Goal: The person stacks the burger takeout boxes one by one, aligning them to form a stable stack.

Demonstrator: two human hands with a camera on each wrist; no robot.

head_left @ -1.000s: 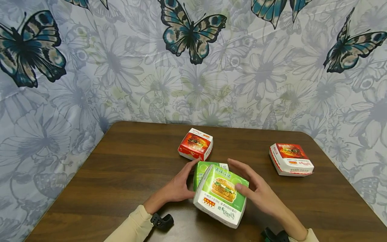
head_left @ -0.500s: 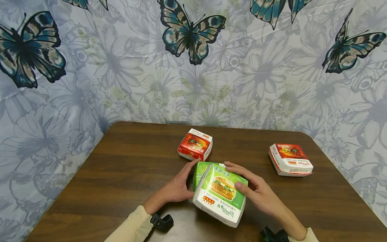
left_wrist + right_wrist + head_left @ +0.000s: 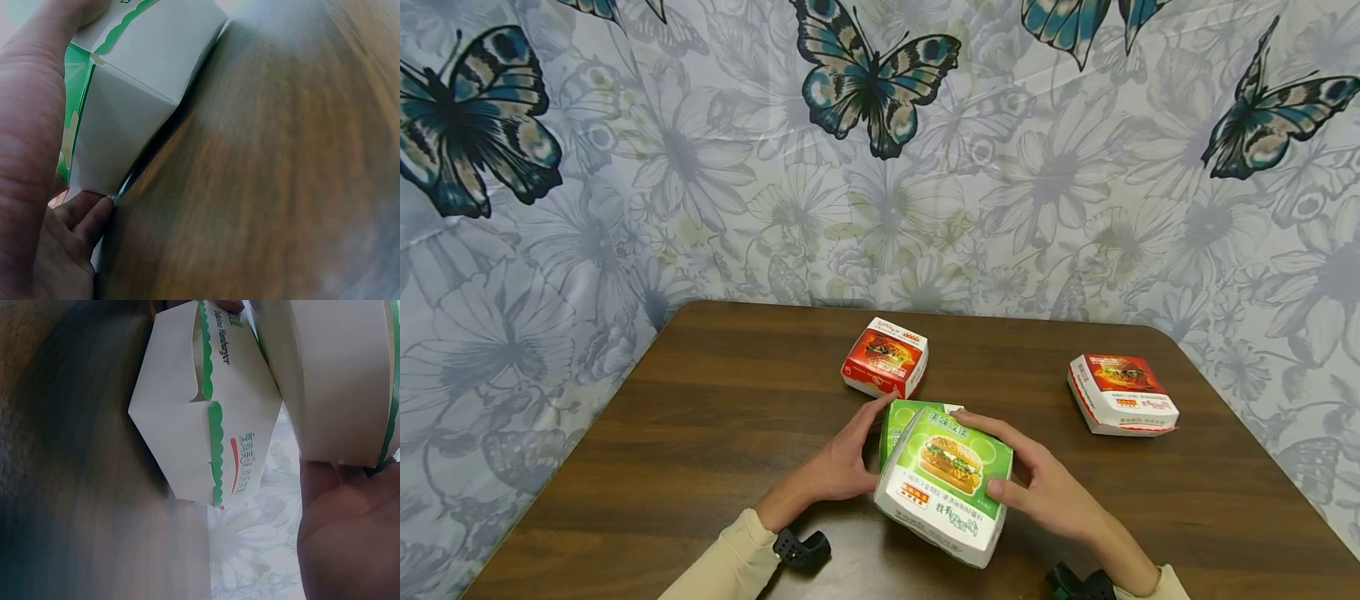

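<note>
A green and white burger box (image 3: 951, 483) with a burger picture is tilted toward me over the lower box in the head view. My right hand (image 3: 1048, 492) holds it by its right side, thumb on the printed lid and fingers at the far edge. Behind and beneath, mostly hidden, a second green burger box (image 3: 898, 427) stands on the table. My left hand (image 3: 842, 458) grips that lower box by its left side. In the left wrist view its white wall (image 3: 119, 119) shows between thumb and fingers. The right wrist view shows both boxes, the upper one (image 3: 344, 375) raised beside the lower.
A red and white burger box (image 3: 887, 357) stands just behind the green ones, close to my left fingertips. Another red and white burger box (image 3: 1123, 396) sits at the right of the brown wooden table (image 3: 715, 400). A butterfly-patterned cloth (image 3: 722, 167) hangs behind the table.
My right hand has shifted slightly left, and its fingers have come in against the far edge of the upper green box. That box has edged left. My left hand has stayed put.
</note>
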